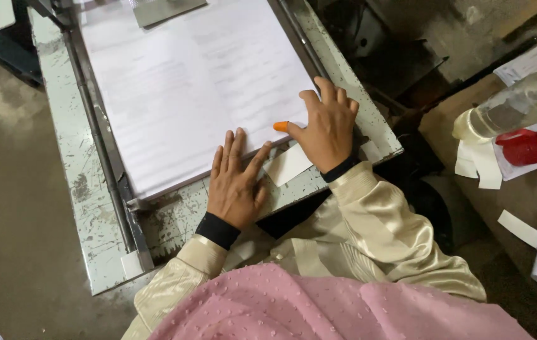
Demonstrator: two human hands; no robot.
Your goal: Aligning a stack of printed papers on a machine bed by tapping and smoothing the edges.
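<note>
The stack of white paper sheets (199,88) lies flat on the worn metal desk (86,208), filling the upper centre of the frame, its near edge running diagonally just above both hands. The left hand (235,182) rests palm down, fingers spread, fingertips touching that near edge. The right hand (328,129) lies flat on the stack's lower right corner, fingers slightly spread and grasping nothing; its thumb wears an orange rubber fingertip (281,126). A loose white paper slip (288,165) sits on the desk between the two hands.

Judged status: the stack appears squared and seated against the side rail (95,135); no sheet is lifted or separated yet. At right, a clear plastic bottle (514,107) lies beside a red object (527,146).
</note>
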